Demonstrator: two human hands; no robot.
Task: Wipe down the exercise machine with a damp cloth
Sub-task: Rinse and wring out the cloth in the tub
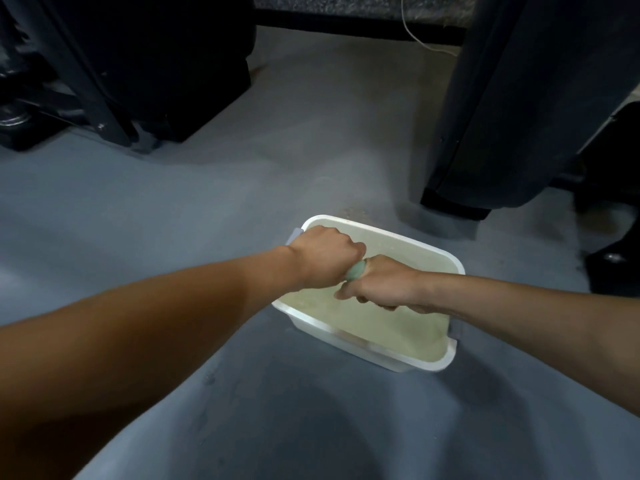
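A white rectangular tub of cloudy, yellowish water stands on the grey floor. Above it, my left hand and my right hand grip the two ends of a rolled pale green cloth. Only a short bit of the cloth shows between the fists; the rest is hidden inside them. Both fists are held close together over the left half of the tub. Dark exercise machine parts stand at the back left and at the right.
A black machine base with a bolted foot sits at the left. A dark upright panel's foot stands just behind the tub at the right. A thin white cable lies at the back. Open grey floor spreads around the tub.
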